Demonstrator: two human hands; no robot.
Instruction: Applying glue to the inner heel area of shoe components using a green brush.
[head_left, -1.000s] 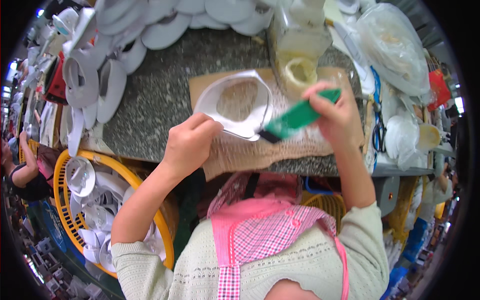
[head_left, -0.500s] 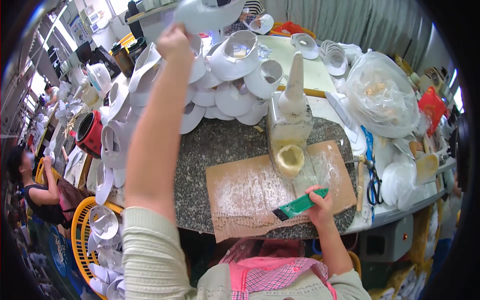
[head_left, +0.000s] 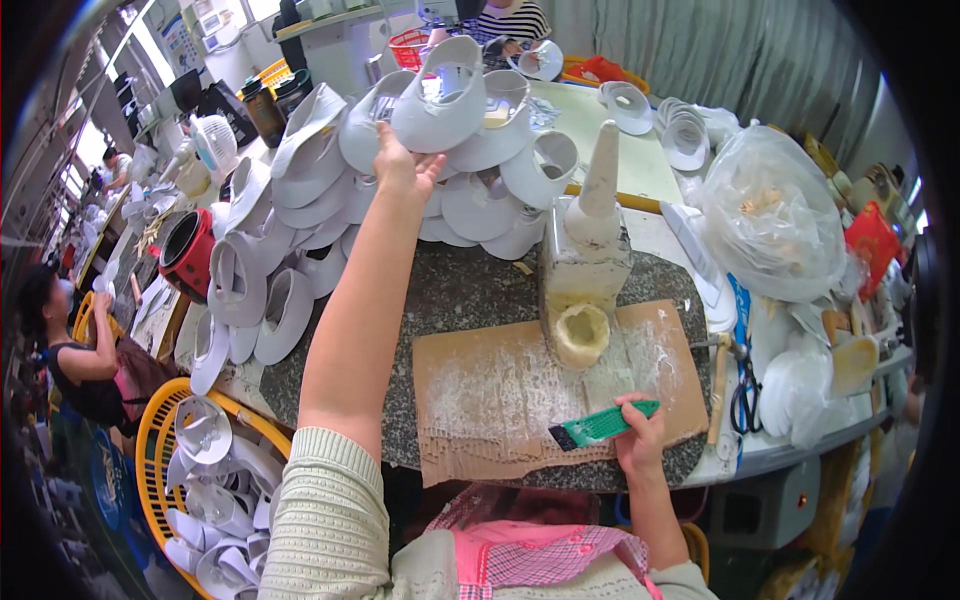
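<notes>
My left hand (head_left: 405, 168) is stretched out to the heap, fingers apart, at the brim edge of a white visor-shaped piece (head_left: 437, 110) on top. Many similar white pieces (head_left: 480, 208) are stacked around and below it. In my right hand (head_left: 641, 438) is a green brush (head_left: 603, 426) with dark bristles, held above a whitened cardboard sheet (head_left: 480, 390). Past the brush stands a crusted block stand (head_left: 585, 275) with an upright cone (head_left: 602, 180) and a yellowish round opening (head_left: 581, 335) at its near end.
A yellow basket (head_left: 150, 450) of white pieces stands at lower left, near a red pot (head_left: 188, 255). On the right lie a hammer (head_left: 719, 390), black scissors (head_left: 745, 385) and a large clear plastic bag (head_left: 770, 215). Other people sit at far left and across the table.
My left hand has come down from above the heap, and the white piece it carried now rests on top, with the fingers spread. The right hand with the brush has barely moved.
</notes>
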